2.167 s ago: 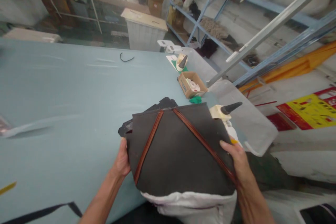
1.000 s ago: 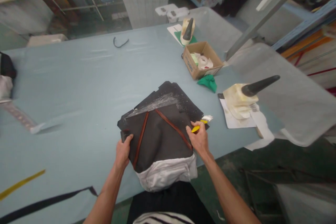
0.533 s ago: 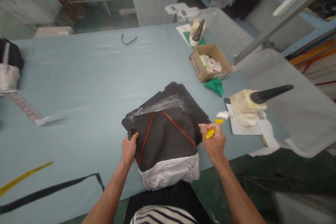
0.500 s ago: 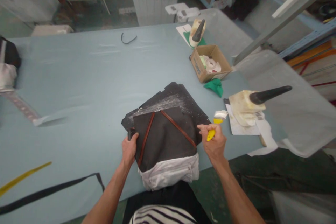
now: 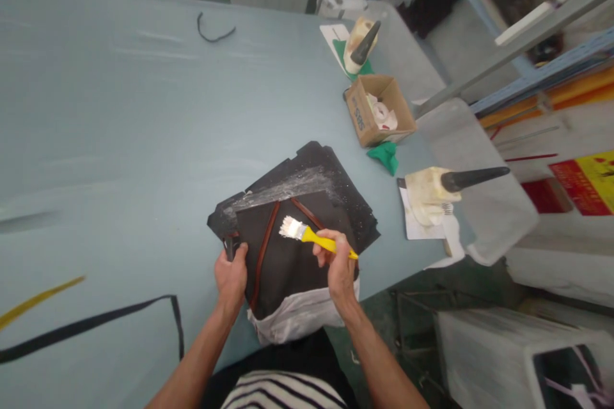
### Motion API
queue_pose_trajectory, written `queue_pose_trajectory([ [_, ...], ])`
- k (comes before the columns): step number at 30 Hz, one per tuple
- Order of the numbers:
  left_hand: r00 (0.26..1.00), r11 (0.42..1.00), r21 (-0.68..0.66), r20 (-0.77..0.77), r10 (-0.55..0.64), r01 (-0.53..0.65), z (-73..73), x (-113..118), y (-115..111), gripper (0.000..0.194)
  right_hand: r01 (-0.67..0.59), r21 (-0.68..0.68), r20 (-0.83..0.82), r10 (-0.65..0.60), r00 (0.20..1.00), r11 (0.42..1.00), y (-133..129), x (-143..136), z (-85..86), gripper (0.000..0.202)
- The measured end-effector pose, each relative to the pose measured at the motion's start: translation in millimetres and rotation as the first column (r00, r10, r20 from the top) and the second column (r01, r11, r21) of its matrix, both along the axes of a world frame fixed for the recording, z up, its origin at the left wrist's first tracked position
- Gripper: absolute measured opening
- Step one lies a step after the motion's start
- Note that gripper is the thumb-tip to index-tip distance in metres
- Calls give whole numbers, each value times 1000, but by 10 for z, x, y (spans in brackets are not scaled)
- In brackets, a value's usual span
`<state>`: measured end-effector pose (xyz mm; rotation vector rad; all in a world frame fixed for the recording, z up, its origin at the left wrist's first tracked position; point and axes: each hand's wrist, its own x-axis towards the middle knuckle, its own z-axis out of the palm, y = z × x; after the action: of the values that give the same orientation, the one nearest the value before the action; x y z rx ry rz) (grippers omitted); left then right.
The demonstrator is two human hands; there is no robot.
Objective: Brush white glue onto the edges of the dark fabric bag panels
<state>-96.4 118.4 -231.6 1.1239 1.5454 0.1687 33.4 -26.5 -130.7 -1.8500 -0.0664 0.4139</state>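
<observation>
My right hand (image 5: 339, 265) is closed round the yellow handle of a brush (image 5: 316, 239), whose white-coated bristles point left above a dark fabric panel (image 5: 292, 262) with two brown strips. Behind that panel lies a black sheet (image 5: 311, 169) smeared with whitish residue. At the left edge, my left hand (image 5: 233, 278) grips the dark panel beside a small black piece (image 5: 231, 246). White cloth (image 5: 297, 316) hangs from the panel's near end, over the table edge by my lap.
On the table (image 5: 134, 121), a cardboard box (image 5: 362, 115) holds a tape roll. Near it are a green cloth (image 5: 385, 156) and two pale containers with black nozzles (image 5: 426, 188) (image 5: 357, 48). Black strap (image 5: 96, 326) and yellow strap (image 5: 43, 300) lie at left.
My right hand has moved left with the brush, bringing its bristles from the right side to above the panel. My left hand keeps its hold. The view has shifted to the right.
</observation>
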Motion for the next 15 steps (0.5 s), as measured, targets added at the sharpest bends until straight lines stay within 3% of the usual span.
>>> queue_pose_trajectory([
  [3,1000,1000,-9,19,1,-1,13,12,-8,38,24,8,-44,-24,999,1000,88,-34,-47,50],
  [10,998,999,-31,63,11,-9,8,3,-32,38,35,-17,-121,-37,992,999,570,-204,-214,40],
  [15,992,999,-37,121,28,-24,20,-7,-58,37,-114,-81,-20,113,993,990,707,-273,-291,34],
])
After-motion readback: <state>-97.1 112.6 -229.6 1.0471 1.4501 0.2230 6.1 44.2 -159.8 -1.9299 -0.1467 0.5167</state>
